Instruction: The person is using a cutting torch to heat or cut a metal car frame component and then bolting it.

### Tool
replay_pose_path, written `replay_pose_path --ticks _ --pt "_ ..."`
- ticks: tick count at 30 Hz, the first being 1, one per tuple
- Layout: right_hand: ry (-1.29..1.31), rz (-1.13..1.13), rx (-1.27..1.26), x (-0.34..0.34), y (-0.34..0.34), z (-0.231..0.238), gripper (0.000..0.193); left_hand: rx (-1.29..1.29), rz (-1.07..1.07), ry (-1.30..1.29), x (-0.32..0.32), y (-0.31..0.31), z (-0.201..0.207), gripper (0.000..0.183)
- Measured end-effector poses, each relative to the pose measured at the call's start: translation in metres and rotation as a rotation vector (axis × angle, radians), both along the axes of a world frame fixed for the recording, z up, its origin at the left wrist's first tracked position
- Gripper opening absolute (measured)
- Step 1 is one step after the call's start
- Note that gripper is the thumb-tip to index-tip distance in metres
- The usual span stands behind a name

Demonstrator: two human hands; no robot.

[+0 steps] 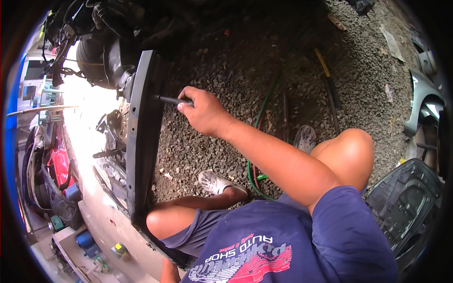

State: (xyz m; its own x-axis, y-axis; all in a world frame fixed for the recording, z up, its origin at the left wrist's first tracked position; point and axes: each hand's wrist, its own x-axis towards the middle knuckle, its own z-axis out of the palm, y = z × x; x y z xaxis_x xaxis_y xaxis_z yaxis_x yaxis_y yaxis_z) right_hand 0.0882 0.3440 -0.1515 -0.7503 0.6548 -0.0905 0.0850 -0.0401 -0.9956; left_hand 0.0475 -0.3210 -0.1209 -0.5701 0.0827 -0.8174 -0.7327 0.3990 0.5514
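My right hand (204, 111) is closed around a dark rod-shaped tool (171, 100), thumb and fingers pinching its near end. The tool's far end meets the inner side of a long, dark metal beam (138, 111), which stands roughly upright in the picture and has small holes along its face. Whether the tip is in a hole or only touching cannot be made out. Of my left arm, just a short piece (170, 272) shows at the lower edge. My left hand is out of view.
Gravel ground (188, 155) surrounds my feet. Green and reddish hoses (257, 137) run past my leg. A yellow-and-black bar (322, 63) lies farther off. Black car parts (108, 56) hang at upper left; a black plastic panel (403, 203) and a silver-green car part (422, 96) lie at right.
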Motion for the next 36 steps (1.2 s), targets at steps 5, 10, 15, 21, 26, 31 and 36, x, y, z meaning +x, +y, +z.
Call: replay_pose_path --ticks 5,10,15,21,26,31,36 --pt "-0.006 -0.002 0.045 0.0 -0.004 -0.005 0.02 -0.01 -0.016 0.008 -0.004 -0.003 0.001 0.085" --pt "0.019 0.074 0.031 0.001 0.011 0.0 0.021 -0.041 -0.031 0.015 0.0 -0.014 0.015 0.084" --pt "-0.002 0.018 -0.037 -0.002 -0.002 -0.007 0.021 -0.075 -0.053 0.031 0.006 -0.02 0.029 0.084" --pt "0.022 -0.001 -0.057 0.001 0.006 -0.02 0.023 -0.116 -0.099 0.04 0.006 -0.02 0.045 0.084" --pt "0.028 -0.048 -0.12 0.004 0.011 -0.022 0.024 -0.128 -0.138 0.048 -0.002 -0.014 0.048 0.083" --pt "-0.023 -0.074 0.042 0.003 0.025 -0.008 0.022 -0.14 -0.153 0.041 -0.003 -0.022 0.05 0.083" --pt "-0.062 -0.081 0.119 -0.003 0.015 0.007 0.023 -0.128 -0.148 0.036 -0.006 -0.031 0.04 0.083"
